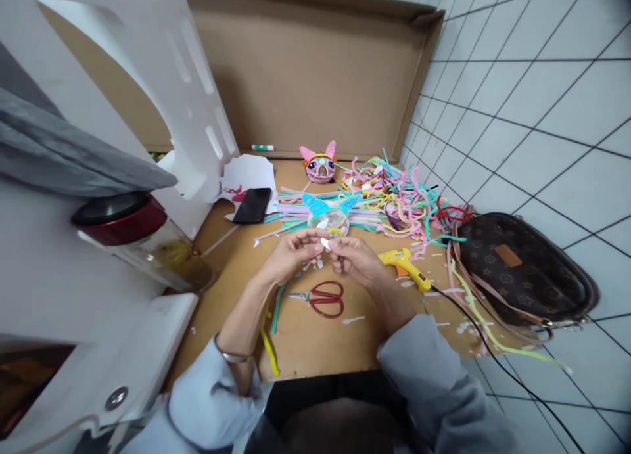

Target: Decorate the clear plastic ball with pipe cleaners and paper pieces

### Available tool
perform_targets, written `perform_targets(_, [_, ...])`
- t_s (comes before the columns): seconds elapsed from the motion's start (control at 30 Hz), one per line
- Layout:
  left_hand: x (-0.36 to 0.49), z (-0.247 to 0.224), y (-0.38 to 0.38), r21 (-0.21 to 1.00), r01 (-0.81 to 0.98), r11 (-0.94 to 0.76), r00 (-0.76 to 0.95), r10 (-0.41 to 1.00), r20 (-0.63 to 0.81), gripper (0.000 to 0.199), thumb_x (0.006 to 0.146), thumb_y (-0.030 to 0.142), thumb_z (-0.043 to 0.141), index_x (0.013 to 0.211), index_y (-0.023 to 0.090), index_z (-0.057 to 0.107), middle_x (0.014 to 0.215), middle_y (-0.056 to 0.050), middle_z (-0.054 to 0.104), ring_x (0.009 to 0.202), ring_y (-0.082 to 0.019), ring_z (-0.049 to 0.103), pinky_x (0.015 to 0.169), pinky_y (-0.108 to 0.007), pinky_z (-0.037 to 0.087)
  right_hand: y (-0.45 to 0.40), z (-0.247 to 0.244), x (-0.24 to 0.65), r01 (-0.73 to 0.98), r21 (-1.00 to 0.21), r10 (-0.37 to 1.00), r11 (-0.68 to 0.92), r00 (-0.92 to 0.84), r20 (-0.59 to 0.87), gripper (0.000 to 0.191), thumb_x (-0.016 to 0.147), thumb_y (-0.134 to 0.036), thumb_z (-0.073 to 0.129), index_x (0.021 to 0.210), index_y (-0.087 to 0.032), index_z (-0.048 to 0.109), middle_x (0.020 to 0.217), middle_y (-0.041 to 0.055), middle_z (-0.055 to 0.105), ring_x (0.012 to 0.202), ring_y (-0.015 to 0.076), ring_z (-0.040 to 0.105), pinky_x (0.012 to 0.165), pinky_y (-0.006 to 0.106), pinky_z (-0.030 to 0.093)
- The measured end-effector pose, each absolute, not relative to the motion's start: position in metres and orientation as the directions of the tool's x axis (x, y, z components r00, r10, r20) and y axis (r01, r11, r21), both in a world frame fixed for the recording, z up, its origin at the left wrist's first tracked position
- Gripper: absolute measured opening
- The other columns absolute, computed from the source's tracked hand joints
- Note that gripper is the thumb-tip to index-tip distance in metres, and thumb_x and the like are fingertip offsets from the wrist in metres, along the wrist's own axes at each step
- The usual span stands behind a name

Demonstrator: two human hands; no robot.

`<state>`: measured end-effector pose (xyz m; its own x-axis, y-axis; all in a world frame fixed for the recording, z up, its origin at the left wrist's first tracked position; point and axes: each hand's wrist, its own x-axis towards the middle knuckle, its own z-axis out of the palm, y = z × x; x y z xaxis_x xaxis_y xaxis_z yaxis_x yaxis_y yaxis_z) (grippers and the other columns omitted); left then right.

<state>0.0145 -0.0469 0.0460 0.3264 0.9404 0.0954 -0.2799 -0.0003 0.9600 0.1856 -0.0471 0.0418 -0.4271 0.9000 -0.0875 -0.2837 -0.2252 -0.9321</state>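
Observation:
Between the fingertips of both hands is a small white piece, its exact kind too small to make out. My left hand pinches it from the left, and my right hand from the right. Just beyond them sits a clear round form with blue pipe-cleaner ears, partly hidden by my fingers. Red-handled scissors lie below the hands, blades to the left. A yellow glue gun rests right of my right hand.
A finished-looking pink animal head stands at the back. Pipe cleaners heap at the right. A phone lies on white paper. A brown handbag is on the right, a red-lidded jar on the left.

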Motion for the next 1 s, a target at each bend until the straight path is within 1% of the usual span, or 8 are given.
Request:
perform_targets(0.1, [0.013, 0.044, -0.047, 0.959, -0.282, -0.012, 0.365, 0.924, 0.118, 0.041, 0.063, 0.036, 0.088, 0.095, 0.015, 0.073, 0.072, -0.002, 0.068, 0.059, -0.009, 0.058, 0.056, -0.021, 0.044, -0.047, 0.040, 0.186, -0.331, -0.884, 0.856, -0.330, -0.500, -0.132, 0.043, 0.061, -0.049, 0.086, 0.067, -0.016, 0.060, 0.054, -0.0064, 0.053, 0.044, 0.0042, 0.045, 0.043, 0.019, 0.032])
perform_targets(0.2, [0.013, 0.045, -0.048, 0.965, -0.263, -0.016, 0.384, 0.915, 0.120, 0.040, 0.064, 0.037, 0.087, 0.094, 0.015, 0.072, 0.072, -0.002, 0.068, 0.059, -0.009, 0.057, 0.056, -0.021, 0.043, -0.048, 0.038, 0.187, -0.361, -0.851, 0.824, -0.382, -0.551, -0.136, 0.041, 0.064, -0.046, 0.085, 0.068, -0.015, 0.060, 0.054, -0.0067, 0.052, 0.043, 0.0036, 0.045, 0.043, 0.018, 0.032])
perform_targets(0.33, [0.016, 0.047, -0.050, 0.974, -0.221, -0.043, 0.353, 0.928, 0.121, 0.036, 0.061, 0.039, 0.088, 0.080, 0.014, 0.070, 0.067, -0.002, 0.068, 0.056, -0.009, 0.056, 0.056, -0.022, 0.042, -0.048, 0.035, 0.186, -0.341, -0.852, 0.802, -0.398, -0.580, -0.142, 0.041, 0.064, -0.048, 0.085, 0.069, -0.015, 0.060, 0.053, -0.0074, 0.051, 0.042, 0.0036, 0.043, 0.043, 0.018, 0.033])
perform_targets(0.43, [0.018, 0.048, -0.050, 0.975, -0.221, -0.038, 0.299, 0.948, 0.104, 0.037, 0.060, 0.042, 0.088, 0.075, 0.014, 0.068, 0.066, -0.002, 0.068, 0.058, -0.011, 0.058, 0.056, -0.022, 0.043, -0.048, 0.034, 0.185, -0.327, -0.891, 0.844, -0.314, -0.526, -0.105, 0.043, 0.066, -0.054, 0.082, 0.069, -0.015, 0.062, 0.055, -0.0054, 0.053, 0.044, 0.0052, 0.046, 0.043, 0.020, 0.035])
perform_targets(0.57, [0.018, 0.048, -0.048, 0.968, -0.249, -0.030, 0.196, 0.977, 0.080, 0.040, 0.056, 0.044, 0.089, 0.072, 0.014, 0.067, 0.062, 0.000, 0.065, 0.054, -0.009, 0.055, 0.052, -0.021, 0.042, -0.047, 0.036, 0.185, -0.301, -0.947, 0.955, -0.113, -0.296, -0.021, 0.046, 0.066, -0.059, 0.078, 0.075, -0.016, 0.065, 0.060, -0.0043, 0.056, 0.049, 0.0062, 0.049, 0.046, 0.020, 0.036])
perform_targets(0.67, [0.018, 0.048, -0.047, 0.971, -0.237, -0.023, 0.172, 0.983, 0.065, 0.041, 0.054, 0.043, 0.089, 0.073, 0.014, 0.067, 0.057, 0.002, 0.061, 0.050, -0.008, 0.053, 0.048, -0.020, 0.041, -0.048, 0.039, 0.185, -0.247, -0.969, 0.980, -0.001, -0.193, 0.049, 0.045, 0.064, -0.058, 0.080, 0.077, -0.017, 0.065, 0.062, -0.0044, 0.058, 0.051, 0.0065, 0.049, 0.049, 0.021, 0.037])
perform_targets(0.83, [0.020, 0.046, -0.047, 0.981, -0.188, -0.047, 0.217, 0.972, 0.088, 0.042, 0.054, 0.038, 0.089, 0.080, 0.013, 0.067, 0.060, 0.002, 0.064, 0.050, -0.008, 0.053, 0.049, -0.021, 0.042, -0.052, 0.042, 0.184, -0.176, -0.979, 0.976, 0.103, -0.173, 0.134, 0.041, 0.066, -0.055, 0.079, 0.077, -0.018, 0.066, 0.057, -0.0045, 0.056, 0.051, 0.0084, 0.048, 0.050, 0.023, 0.038])
perform_targets(1.0, [0.024, 0.047, -0.050, 0.984, -0.179, -0.024, 0.268, 0.961, 0.073, 0.055, 0.055, 0.030, 0.087, 0.098, 0.017, 0.055, 0.065, 0.004, 0.067, 0.049, -0.008, 0.055, 0.052, -0.021, 0.044, -0.051, 0.041, 0.183, -0.125, -0.986, 0.974, 0.115, -0.181, 0.136, 0.039, 0.064, -0.054, 0.080, 0.072, -0.019, 0.064, 0.056, -0.0034, 0.058, 0.049, 0.0084, 0.048, 0.049, 0.023, 0.038])
